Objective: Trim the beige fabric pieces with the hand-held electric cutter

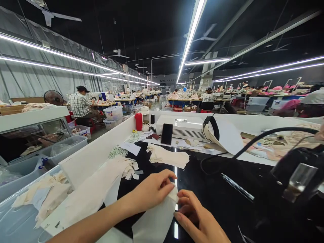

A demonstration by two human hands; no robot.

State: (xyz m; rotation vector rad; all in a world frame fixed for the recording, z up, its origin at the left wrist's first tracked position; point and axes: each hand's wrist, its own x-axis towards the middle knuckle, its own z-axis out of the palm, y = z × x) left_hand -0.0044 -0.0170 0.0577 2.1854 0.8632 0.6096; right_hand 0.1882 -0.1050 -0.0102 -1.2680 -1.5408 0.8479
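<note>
My left hand [152, 190] pinches the top edge of a white fabric piece [154, 221] that lies on the glossy black worktop [215, 189]. My right hand [196, 216] rests against the right side of that same piece, fingers curled on its edge. A stack of cream fabric pieces [168, 156] sits farther back on the worktop. A long pile of cream strips [101, 189] lies to the left of my left hand.
A black iron-like tool [296, 172] with a cable stands at the right. At the back are a white machine box [184, 128], a black phone [167, 134], a red bottle [138, 121] and a white partition wall [101, 148]. Bins of fabric sit left. A person [81, 106] sits far left.
</note>
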